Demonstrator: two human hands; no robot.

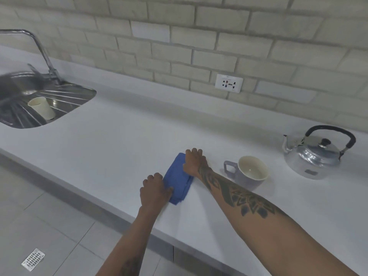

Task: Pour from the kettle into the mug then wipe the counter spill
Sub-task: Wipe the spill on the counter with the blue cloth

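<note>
1. My left hand (154,189) lies palm-down, fingers curled, pressing the near end of the folded blue cloth (177,179).
2. My right hand (194,161), forearm stretched out, presses its far end flat.
3. Cloth lies on the white tabletop (111,140).
4. Mug (249,173) just right; kettle (316,154) farther right.

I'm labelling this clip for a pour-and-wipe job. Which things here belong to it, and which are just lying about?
Part of the job:
kettle, standing on the counter
mug, with liquid in it
blue cloth, under the left hand and right hand

Just lying about:
paper cup on its side in the sink
tap
wall socket
</note>
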